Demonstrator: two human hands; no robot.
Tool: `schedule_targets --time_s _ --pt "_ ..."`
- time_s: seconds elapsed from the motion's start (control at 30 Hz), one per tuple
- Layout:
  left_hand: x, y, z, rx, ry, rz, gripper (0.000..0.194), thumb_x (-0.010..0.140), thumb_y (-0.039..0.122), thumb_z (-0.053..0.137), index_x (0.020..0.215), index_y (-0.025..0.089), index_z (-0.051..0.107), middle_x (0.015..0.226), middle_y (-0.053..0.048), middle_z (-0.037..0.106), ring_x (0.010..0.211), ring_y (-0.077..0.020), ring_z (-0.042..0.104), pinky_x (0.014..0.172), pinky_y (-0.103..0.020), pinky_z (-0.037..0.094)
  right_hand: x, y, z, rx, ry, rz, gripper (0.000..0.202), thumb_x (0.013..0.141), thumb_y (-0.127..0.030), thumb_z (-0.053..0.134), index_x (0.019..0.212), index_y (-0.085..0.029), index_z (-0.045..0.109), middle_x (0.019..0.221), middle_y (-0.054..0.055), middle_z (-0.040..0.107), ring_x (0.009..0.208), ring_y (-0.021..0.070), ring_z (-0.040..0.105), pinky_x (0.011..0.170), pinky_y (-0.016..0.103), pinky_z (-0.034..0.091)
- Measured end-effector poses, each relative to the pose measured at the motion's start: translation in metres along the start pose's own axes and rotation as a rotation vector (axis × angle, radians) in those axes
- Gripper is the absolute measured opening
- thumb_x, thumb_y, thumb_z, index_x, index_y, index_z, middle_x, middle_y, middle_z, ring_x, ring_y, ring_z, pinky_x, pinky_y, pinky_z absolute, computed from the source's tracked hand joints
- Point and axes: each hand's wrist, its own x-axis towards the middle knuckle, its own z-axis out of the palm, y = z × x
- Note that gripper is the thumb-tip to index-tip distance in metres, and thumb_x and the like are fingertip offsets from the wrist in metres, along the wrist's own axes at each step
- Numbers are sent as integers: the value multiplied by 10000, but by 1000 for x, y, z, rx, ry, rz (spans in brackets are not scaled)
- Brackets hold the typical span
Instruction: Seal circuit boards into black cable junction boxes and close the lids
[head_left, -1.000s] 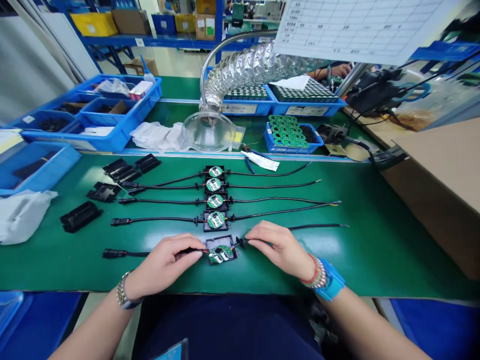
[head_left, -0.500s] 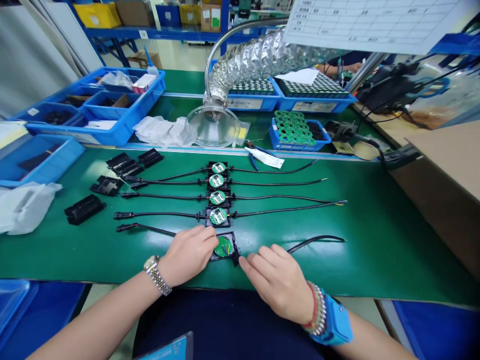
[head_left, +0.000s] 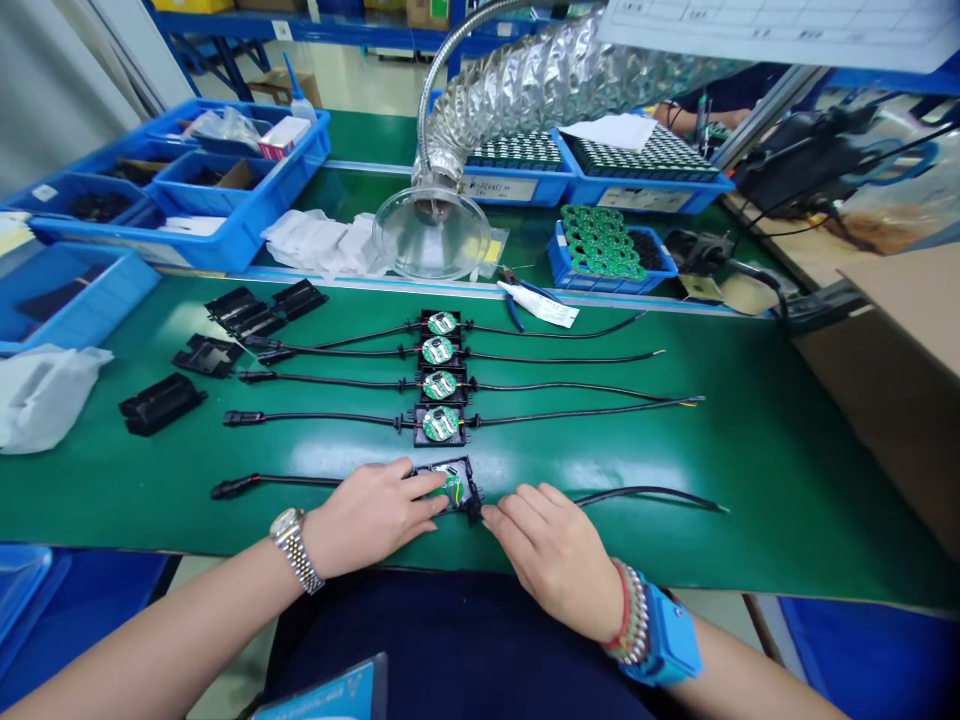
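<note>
Black plastic, probably stiff and light, forms the shallow open housing (head_left: 471,482), which lies slightly askew in the middle of the near part of the green counter (head_left: 615,440). Over it shows a green circuit board (head_left: 455,488) with thin wires, yellow among them, partly hidden by fingers; board and wires look like the fragile part, better held by the rim than drawn by the wires. The left hand (head_left: 379,515) spreads its fingers over the board and the housing's left side; whether its grip closes on anything I cannot tell, since the thumb is hidden. The right hand (head_left: 553,558) has a narrow grip, pinched on the right cable (head_left: 641,491) just right of the black grommet (head_left: 474,510) at the housing's near right corner. Sheathed and likely springy, that cable should steer best when held close to the grommet. The left cable (head_left: 300,480) runs left to a black connector (head_left: 235,487). Just on the far side, a row of four housings (head_left: 460,412) limits movement; more room lies toward the counter's near edge and right, as far as the cardboard box (head_left: 877,420).
</note>
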Motion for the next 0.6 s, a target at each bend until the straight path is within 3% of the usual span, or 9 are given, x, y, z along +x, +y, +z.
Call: schedule_targets --time_s 0.17,0.3,0.43,0.6 --pt "1 1 1 -21 -10 -24 242 891 351 442 1072 272 582 1104 -21 569 768 -149 495 613 -248 404 5 5 -6 38 -46 -70 339 918 -120 256 914 -128 595 837 98 584 698 161 473 609 291 367" --pt "1 0 1 -10 -12 -24 241 892 356 436 1064 274 583 1098 -11 570 759 -156 490 586 -257 399 10 13 -10 37 -54 -170 306 916 -128 300 840 -126 596 697 61 545 632 151 464 578 274 374" --pt "0 0 4 -22 24 -15 246 895 346 432 1074 272 584 1110 -23 557 764 -148 497 610 -256 414 18 21 -5 -52 -63 -163 305 898 -110 292 932 -103 595 686 65 543 625 157 463 553 275 373" --pt "-1 0 7 -44 44 -19 244 892 333 443 1076 264 589 1110 -35 555 789 -152 504 612 -254 420 30 26 -1 -79 -286 -67 227 839 -81 382 944 -99 583 733 73 567 620 157 484 512 277 332"
